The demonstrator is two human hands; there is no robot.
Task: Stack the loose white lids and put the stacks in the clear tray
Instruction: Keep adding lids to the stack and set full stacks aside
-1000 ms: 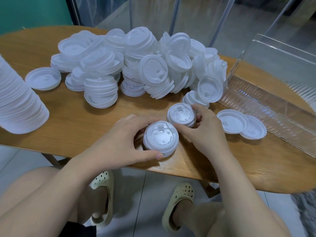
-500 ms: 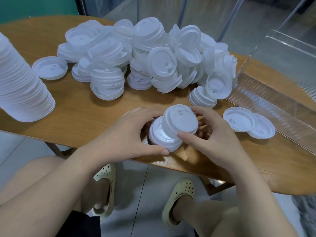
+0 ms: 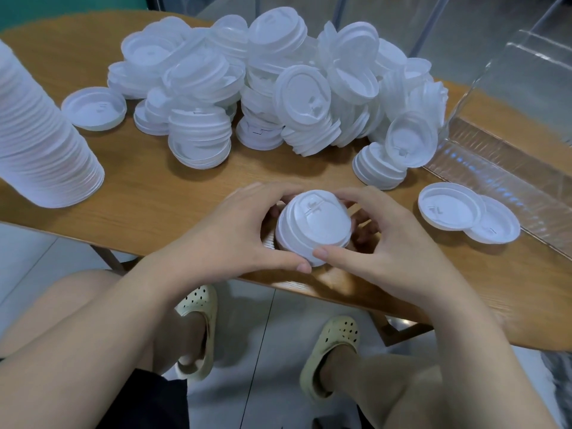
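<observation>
A small stack of white lids [image 3: 313,224] stands near the table's front edge, held from both sides. My left hand [image 3: 235,236] curls round its left side, thumb at the front. My right hand [image 3: 383,239] curls round its right side, thumb touching the front rim. Behind them a big heap of loose white lids [image 3: 278,85] covers the middle of the table. The clear tray [image 3: 507,168] lies at the right, with nothing visible in it.
A tall leaning stack of lids [image 3: 40,144] stands at the left edge. One lid [image 3: 94,108] lies alone beside it. Two overlapping lids [image 3: 464,216] rest next to the tray. The wooden table [image 3: 148,196] ends just in front of my hands.
My right hand brought a second small stack over and set it onto the stack my left hand held. Both hands now close round the joined stack.
</observation>
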